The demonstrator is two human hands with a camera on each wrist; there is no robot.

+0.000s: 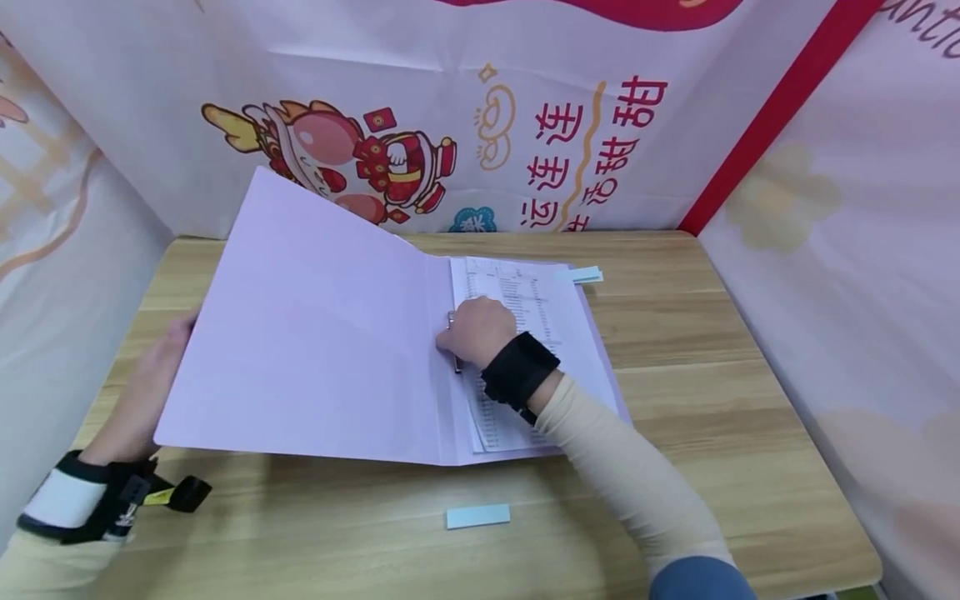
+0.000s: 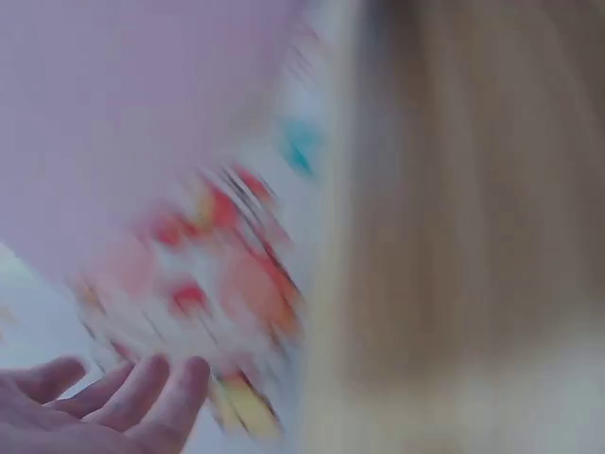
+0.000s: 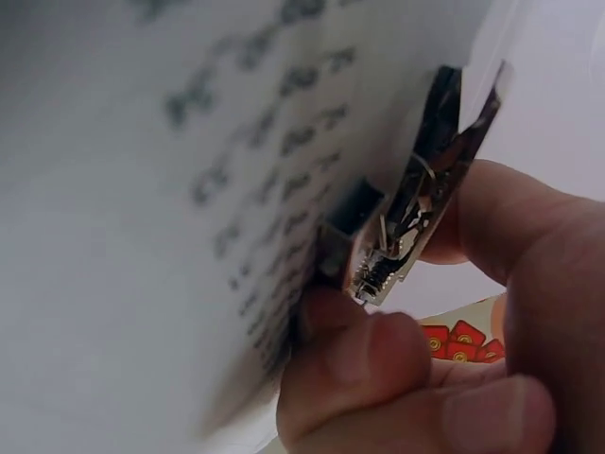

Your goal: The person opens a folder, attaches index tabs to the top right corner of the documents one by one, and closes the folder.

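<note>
A lilac folder [image 1: 315, 333] lies spread on the table, its left cover raised at a slant. Printed sheets [image 1: 528, 287] rest on its right side, beside the spine. There my right hand [image 1: 483, 327] grips the metal lever clip [image 3: 416, 208], thumb on one side and curled fingers on the other in the right wrist view. Behind the raised cover's left edge is my left hand [image 1: 165, 358], partly hidden in the head view. The left wrist view shows that hand's fingers [image 2: 142, 392] extended and slightly bent, with the cover beyond them.
A pale blue strip [image 1: 477, 517] lies on the wooden table [image 1: 675, 367] near its front edge. Another pale blue strip [image 1: 585, 275] sticks out past the folder's upper right corner. Printed cloth [image 1: 330, 75] stands behind the table and along both sides.
</note>
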